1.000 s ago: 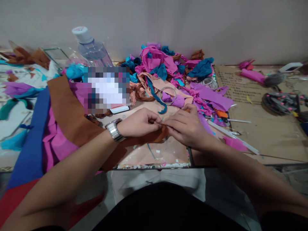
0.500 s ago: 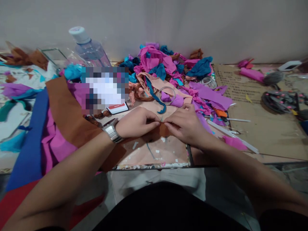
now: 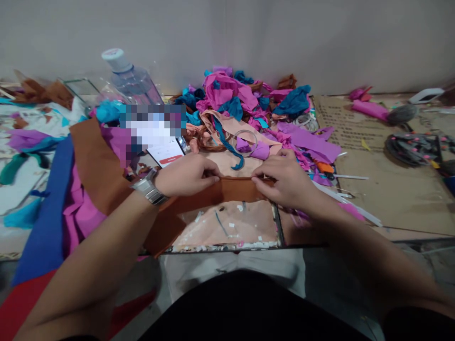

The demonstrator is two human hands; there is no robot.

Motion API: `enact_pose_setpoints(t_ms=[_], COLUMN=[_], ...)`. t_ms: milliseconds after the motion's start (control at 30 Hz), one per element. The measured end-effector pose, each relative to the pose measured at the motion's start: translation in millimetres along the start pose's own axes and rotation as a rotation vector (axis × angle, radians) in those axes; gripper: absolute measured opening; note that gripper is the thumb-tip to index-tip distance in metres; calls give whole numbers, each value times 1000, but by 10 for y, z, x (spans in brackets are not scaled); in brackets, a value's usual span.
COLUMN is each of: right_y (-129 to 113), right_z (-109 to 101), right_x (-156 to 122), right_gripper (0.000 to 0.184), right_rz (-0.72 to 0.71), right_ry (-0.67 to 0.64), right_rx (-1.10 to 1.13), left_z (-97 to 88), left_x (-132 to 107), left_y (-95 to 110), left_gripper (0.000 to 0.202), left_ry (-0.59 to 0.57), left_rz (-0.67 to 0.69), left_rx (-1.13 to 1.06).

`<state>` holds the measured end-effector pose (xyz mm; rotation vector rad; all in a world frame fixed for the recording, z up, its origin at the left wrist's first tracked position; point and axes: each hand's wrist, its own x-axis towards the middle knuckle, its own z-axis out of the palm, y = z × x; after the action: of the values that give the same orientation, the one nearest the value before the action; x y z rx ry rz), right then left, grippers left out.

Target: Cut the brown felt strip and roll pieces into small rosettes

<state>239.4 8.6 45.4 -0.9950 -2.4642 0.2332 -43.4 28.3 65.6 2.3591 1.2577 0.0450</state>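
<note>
A strip of brown crepe paper (image 3: 234,189) lies stretched flat across a pale pink sheet (image 3: 231,222) at the table's near edge. My left hand (image 3: 186,174), with a metal watch (image 3: 147,188) on its wrist, pinches the strip's top edge at the left. My right hand (image 3: 289,182) pinches the same edge at the right. The two hands are about a hand's width apart.
A heap of pink, purple, teal and brown paper scraps (image 3: 249,102) lies behind my hands, with a roll of clear tape (image 3: 244,142) and a phone (image 3: 165,152). A water bottle (image 3: 130,78) stands at the back left. Large brown, magenta and blue sheets (image 3: 81,189) spread left; cardboard (image 3: 384,180) lies right.
My hands, first pinched close together on the bunched brown paper, have drawn apart sideways, and the strip is now spread out flat between them.
</note>
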Motion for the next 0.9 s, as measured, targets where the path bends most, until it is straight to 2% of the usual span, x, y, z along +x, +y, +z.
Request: enact_pose_setpoints(t_ms=[67, 167, 233, 367, 567, 700, 900], right_y=[3, 10, -3, -83, -145, -68, 78], right_z=[-9, -4, 14, 78, 133, 67, -125], right_x=[2, 4, 6, 14, 21, 22, 45], right_gripper=[13, 14, 14, 15, 16, 16, 15], right_rz=[7, 25, 31, 23, -17, -4, 24], right_ry=[-12, -38, -53, -92, -128, -111, -98], right_rx=[8, 21, 36, 74, 70, 68, 39], left_z=[-9, 2, 31, 142, 270, 194, -25], left_x=[-9, -16, -14, 6, 47, 43, -13], left_y=[-37, -44, 3, 152, 233, 192, 94], left_gripper=[27, 27, 30, 31, 28, 29, 31], left_ry=[-34, 2, 31, 3, 18, -23, -69], left_rz=[-23, -22, 30, 202, 199, 155, 66], left_rx=[73, 151, 127, -2, 7, 66, 120])
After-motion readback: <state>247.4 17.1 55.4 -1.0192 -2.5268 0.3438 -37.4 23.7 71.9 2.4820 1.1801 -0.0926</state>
